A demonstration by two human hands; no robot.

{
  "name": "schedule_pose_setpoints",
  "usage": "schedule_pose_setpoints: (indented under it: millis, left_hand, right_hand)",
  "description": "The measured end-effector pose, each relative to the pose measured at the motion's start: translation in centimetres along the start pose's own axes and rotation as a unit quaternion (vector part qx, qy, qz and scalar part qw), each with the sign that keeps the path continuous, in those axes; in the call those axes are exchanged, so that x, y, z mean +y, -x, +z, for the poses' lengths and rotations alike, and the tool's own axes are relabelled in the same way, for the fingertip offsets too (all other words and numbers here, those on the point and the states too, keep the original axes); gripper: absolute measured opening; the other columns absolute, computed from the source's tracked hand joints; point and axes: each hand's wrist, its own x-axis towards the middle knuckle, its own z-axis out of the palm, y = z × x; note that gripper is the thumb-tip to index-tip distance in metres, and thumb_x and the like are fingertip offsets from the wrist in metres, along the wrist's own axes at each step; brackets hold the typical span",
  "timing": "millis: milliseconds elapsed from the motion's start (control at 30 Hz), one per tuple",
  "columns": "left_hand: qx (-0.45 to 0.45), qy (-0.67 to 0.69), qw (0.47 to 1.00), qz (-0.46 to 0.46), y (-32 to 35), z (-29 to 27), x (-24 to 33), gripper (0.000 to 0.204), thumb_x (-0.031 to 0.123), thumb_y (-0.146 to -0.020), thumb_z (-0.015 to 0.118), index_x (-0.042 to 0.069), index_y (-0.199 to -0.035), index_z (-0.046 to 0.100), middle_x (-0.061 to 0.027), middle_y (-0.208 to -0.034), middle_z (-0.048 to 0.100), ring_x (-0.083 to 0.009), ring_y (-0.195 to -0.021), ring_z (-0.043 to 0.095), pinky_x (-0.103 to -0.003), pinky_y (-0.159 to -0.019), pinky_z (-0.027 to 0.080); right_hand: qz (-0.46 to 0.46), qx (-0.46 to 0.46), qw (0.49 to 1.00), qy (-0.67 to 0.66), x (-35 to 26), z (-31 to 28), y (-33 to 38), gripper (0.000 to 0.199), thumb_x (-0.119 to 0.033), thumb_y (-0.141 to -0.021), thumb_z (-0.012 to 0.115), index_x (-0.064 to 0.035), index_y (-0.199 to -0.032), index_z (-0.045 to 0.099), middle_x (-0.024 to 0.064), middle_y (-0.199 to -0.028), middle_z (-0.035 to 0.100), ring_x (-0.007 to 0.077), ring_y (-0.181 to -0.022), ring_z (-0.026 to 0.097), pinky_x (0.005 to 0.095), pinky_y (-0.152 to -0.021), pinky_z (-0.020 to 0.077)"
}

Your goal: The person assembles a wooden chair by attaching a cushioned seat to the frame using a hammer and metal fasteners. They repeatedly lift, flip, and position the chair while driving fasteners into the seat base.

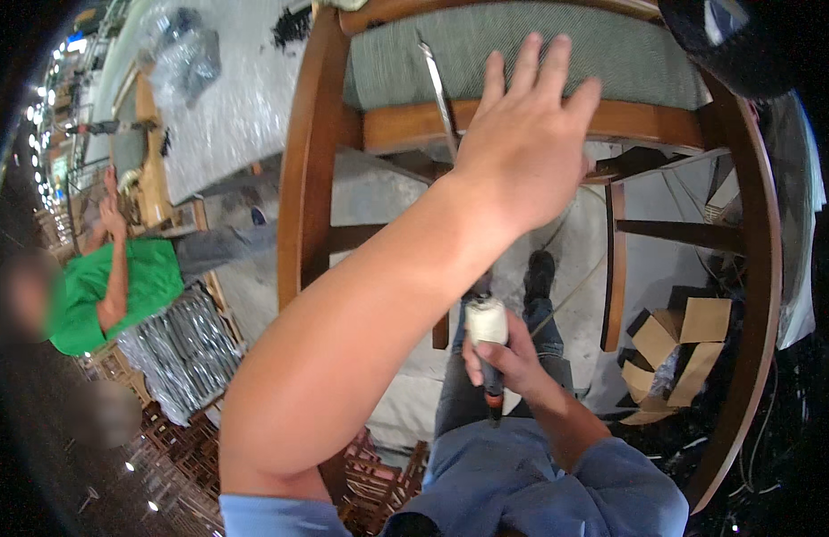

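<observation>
My left hand (531, 143) reaches across a brown wooden chair frame (405, 125), its spread fingers resting on the grey-green fabric seat (642, 67). The thumb is mostly hidden at the front rail. A shiny thin metal rod (437, 85) slants over the seat and rail beside that hand; its lower end disappears behind my wrist. Lower down, in front of my body, my right hand (513, 358) grips a handheld power driver (487, 324) with a white-wrapped section, a dark grip and an orange ring. My left forearm covers part of the driver's far end.
A plastic-covered table (235, 107) stands at the left, with clear plastic bags on it. Beyond my left arm, a person in a green shirt (119, 286) works near wrapped stacked parts (177, 349). An opened cardboard box (656, 340) and loose cables lie on the floor at right.
</observation>
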Motion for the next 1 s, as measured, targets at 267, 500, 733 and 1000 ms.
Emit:
schedule_pose_setpoints:
  millis: [267,500,733,1000]
  left_hand:
    - [0.033,-0.014,0.999,-0.004,1.8,1.7,-0.4,0.053,0.02,-0.087,0.066,0.003,-0.136,0.055,-0.0291,-0.15,0.039,-0.0454,-0.142,0.033,-0.062,-0.116,0.024]
    - [0.029,-0.005,0.999,-0.018,2.0,2.0,-0.3,0.052,0.02,-0.087,0.065,0.004,-0.137,0.056,-0.0283,-0.15,0.04,-0.0447,-0.143,0.033,-0.062,-0.116,0.023]
    - [0.026,-0.001,0.999,-0.027,1.9,2.1,-0.2,0.052,0.019,-0.088,0.064,0.005,-0.137,0.056,-0.0275,-0.15,0.04,-0.044,-0.143,0.033,-0.061,-0.117,0.022]
    - [0.024,0.0,0.999,-0.039,1.8,2.4,0.0,0.051,0.018,-0.088,0.062,0.006,-0.138,0.056,-0.0266,-0.151,0.04,-0.0432,-0.143,0.033,-0.061,-0.117,0.021]
  right_hand:
    - [-0.017,-0.003,1.0,-0.019,0.2,3.7,-4.2,0.051,-0.014,-0.093,0.06,0.0009,-0.136,0.039,0.0047,-0.085,0.057,0.0112,-0.058,0.057,0.0275,-0.049,0.0499]
    - [-0.044,-0.017,0.999,-0.013,-0.6,4.1,-4.8,0.045,-0.014,-0.093,0.059,0.0022,-0.131,0.04,0.0061,-0.082,0.057,0.0117,-0.056,0.057,0.0276,-0.049,0.0495]
    - [-0.027,-0.004,1.0,-0.002,-1.3,4.1,-4.7,0.042,-0.011,-0.093,0.058,0.0019,-0.129,0.041,0.0062,-0.082,0.057,0.0121,-0.057,0.057,0.0278,-0.048,0.0492]
    - [-0.063,-0.014,0.997,0.035,-0.9,4.1,-5.1,0.043,-0.01,-0.092,0.056,0.0014,-0.13,0.04,0.0066,-0.083,0.058,0.0123,-0.058,0.058,0.0283,-0.048,0.0494]
